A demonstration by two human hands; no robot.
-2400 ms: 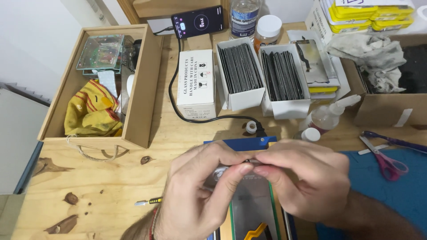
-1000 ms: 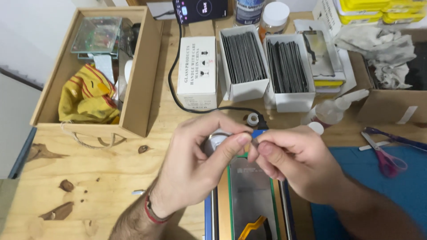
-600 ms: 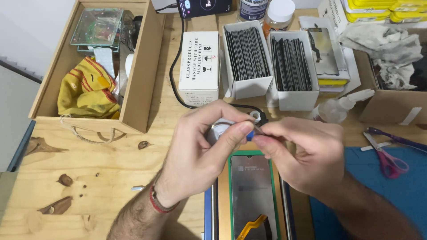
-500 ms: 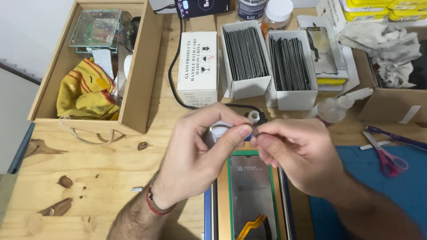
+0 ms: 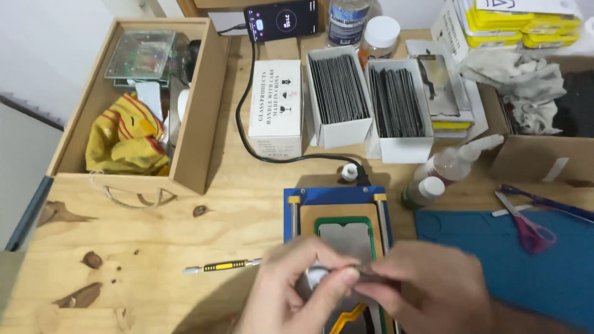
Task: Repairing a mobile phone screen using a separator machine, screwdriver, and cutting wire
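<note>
Wooden box (image 5: 198, 117) holds yellow cloth (image 5: 127, 139) and glass pieces (image 5: 139, 55).

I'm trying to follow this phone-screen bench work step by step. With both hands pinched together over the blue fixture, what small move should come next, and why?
Probably lower the small piece pinched between the left hand and right hand onto the green-framed panel in the blue fixture. Both hands meet directly above it, and the yellow-handled tool lies untouched beside them. The piece itself is too blurred to identify.

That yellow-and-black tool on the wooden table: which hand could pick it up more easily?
The left hand, probably. The slim yellow-and-black pry tool lies just beside it, while the right hand is on the far side, over the blue jig.
</note>
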